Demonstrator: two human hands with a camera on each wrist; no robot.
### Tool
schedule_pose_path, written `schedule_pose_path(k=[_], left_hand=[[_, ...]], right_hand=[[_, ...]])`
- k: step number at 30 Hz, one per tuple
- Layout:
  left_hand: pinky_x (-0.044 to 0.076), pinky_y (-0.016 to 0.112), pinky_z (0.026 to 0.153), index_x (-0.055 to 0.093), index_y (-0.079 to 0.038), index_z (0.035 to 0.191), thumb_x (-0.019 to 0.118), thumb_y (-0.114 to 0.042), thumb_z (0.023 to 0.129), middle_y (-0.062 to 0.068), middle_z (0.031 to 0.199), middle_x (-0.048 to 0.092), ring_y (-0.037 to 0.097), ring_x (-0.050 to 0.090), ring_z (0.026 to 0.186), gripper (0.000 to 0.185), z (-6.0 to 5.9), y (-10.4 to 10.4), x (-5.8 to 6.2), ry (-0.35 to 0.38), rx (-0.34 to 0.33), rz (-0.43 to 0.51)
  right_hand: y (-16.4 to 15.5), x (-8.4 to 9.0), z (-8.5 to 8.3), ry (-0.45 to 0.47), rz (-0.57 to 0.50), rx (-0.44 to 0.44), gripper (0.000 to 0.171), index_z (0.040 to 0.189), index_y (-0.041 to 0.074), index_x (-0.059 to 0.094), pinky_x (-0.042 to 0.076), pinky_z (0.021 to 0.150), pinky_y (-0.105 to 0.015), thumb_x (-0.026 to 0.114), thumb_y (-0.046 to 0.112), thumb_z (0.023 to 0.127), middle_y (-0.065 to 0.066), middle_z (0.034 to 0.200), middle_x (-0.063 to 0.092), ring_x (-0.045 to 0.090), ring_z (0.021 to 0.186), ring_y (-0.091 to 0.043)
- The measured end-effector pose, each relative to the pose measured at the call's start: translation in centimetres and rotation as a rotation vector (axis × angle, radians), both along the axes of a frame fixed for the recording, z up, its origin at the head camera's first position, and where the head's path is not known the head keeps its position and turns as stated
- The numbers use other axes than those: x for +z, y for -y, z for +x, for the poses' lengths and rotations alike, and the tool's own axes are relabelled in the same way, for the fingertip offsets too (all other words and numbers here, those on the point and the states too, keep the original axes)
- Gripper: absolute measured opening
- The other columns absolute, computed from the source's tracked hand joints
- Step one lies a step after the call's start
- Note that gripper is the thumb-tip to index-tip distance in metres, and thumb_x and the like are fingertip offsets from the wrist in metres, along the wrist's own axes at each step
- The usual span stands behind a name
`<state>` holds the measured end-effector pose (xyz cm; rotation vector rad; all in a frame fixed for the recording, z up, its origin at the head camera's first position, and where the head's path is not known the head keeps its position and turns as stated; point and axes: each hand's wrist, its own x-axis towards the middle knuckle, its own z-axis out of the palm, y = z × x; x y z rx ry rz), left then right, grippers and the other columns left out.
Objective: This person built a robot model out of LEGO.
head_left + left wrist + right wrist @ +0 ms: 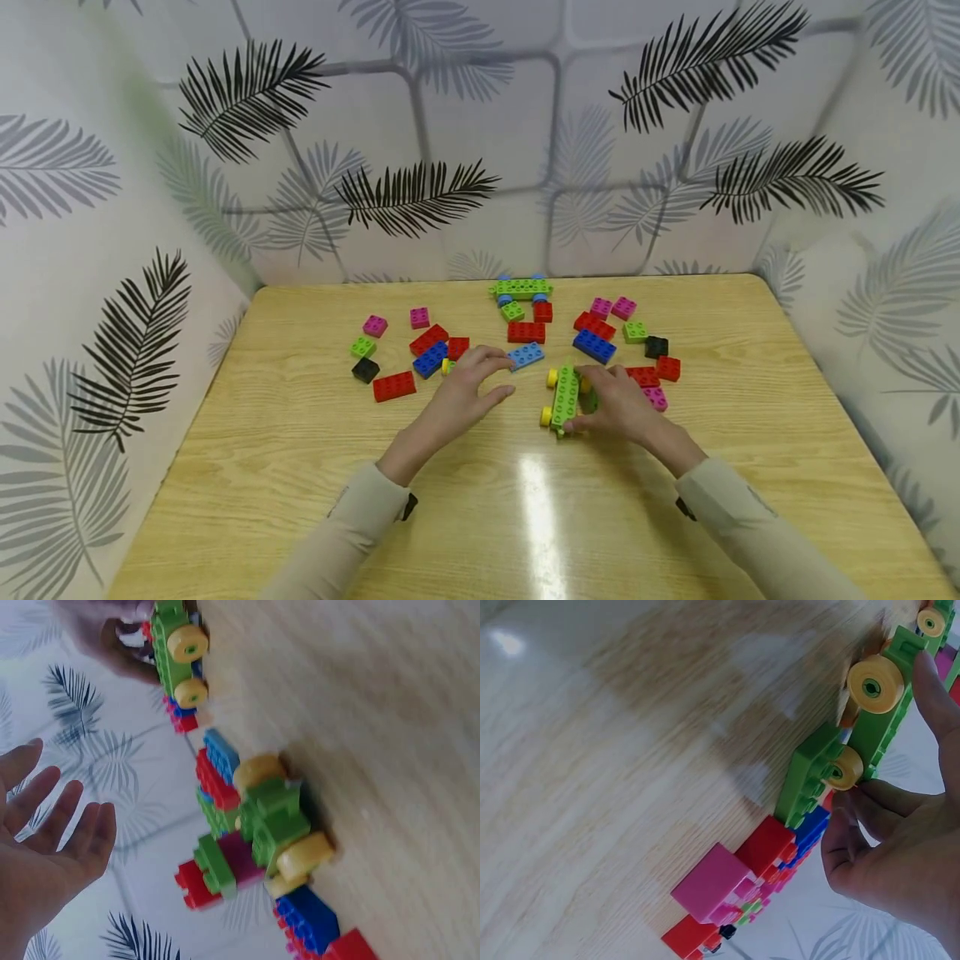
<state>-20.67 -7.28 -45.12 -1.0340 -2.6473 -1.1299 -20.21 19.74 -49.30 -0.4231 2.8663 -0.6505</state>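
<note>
My right hand (621,403) pinches a green wheeled toy car base (566,398) with yellow wheels between thumb and fingers; its studs face up and it stands lengthwise on the table. Beside it, partly covered by that hand, is a green block (806,776). My left hand (467,392) hovers with fingers spread and nothing in its grasp. Close by that hand stands a second green car base (276,821) with yellow wheels, mostly hidden under it in the head view. A light blue brick (527,356) lies just past the left fingertips.
At the back stands a green car base (522,289) with blue wheels. Left of it are red (394,386), blue (431,359), black and pink bricks; a similar group with a blue brick (595,346) lies right. The wooden table (300,500) meets a patterned backdrop.
</note>
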Motion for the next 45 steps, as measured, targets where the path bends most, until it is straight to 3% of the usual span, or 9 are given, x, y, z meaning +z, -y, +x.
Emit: schedule_pose_path(k=[5,11,15,22,35,45], left_hand=[[0.041,0.040,0.102,0.053,-0.007,0.133,0.068,-0.024,0.091,0.009,0.133,0.049,0.025,0.046,0.125,0.048,1.0,-1.3,-1.1,0.126,-0.084,-0.064],[0.036,0.043,0.107,0.027,-0.014,0.152,0.077,-0.033,0.082,0.009,0.152,0.030,0.027,0.031,0.139,0.088,1.4,-2.2,-2.5,0.307,-0.123,-0.142],[0.031,0.043,0.110,0.018,-0.013,0.155,0.081,-0.033,0.079,0.010,0.156,0.021,0.027,0.024,0.142,0.101,1.5,-2.7,-3.4,0.358,-0.145,-0.138],[0.028,0.040,0.112,0.017,-0.009,0.154,0.083,-0.035,0.075,0.010,0.157,0.021,0.027,0.022,0.143,0.107,1.4,-3.3,-4.3,0.385,-0.132,-0.242],[0.027,0.038,0.113,0.017,-0.005,0.153,0.083,-0.048,0.071,0.010,0.156,0.026,0.026,0.024,0.143,0.114,1.8,-2.9,-5.2,0.345,-0.138,-0.381],[0.030,0.036,0.111,0.020,-0.005,0.153,0.082,-0.052,0.069,0.009,0.152,0.030,0.025,0.028,0.140,0.115,1.8,-2.6,-6.0,0.326,-0.163,-0.374]], right_hand=[[0.3,0.1,1.0,0.018,-0.009,0.015,0.094,0.142,0.002,0.043,0.037,0.096,-0.059,0.082,0.050,0.071,-0.019,0.141,0.046,0.041,0.121,-0.040],[0.9,0.2,2.0,0.020,-0.029,0.053,0.095,0.141,-0.002,0.042,0.036,0.096,-0.064,0.082,0.048,0.071,-0.022,0.140,0.047,0.042,0.123,-0.044],[1.2,0.2,2.4,0.015,-0.058,0.071,0.095,0.140,-0.006,0.042,0.035,0.100,-0.062,0.084,0.044,0.071,-0.024,0.138,0.048,0.043,0.125,-0.046],[2.0,-0.4,3.3,0.026,-0.093,0.101,0.096,0.141,-0.003,0.041,0.037,0.099,-0.060,0.083,0.047,0.070,-0.021,0.139,0.048,0.044,0.124,-0.044],[2.7,-1.0,4.2,0.014,-0.146,0.154,0.096,0.142,0.001,0.041,0.037,0.102,-0.056,0.083,0.047,0.070,-0.017,0.141,0.048,0.044,0.125,-0.038],[2.9,-1.0,4.8,-0.018,-0.143,0.183,0.098,0.143,0.001,0.041,0.035,0.101,-0.058,0.082,0.051,0.069,-0.017,0.139,0.049,0.044,0.125,-0.039]])
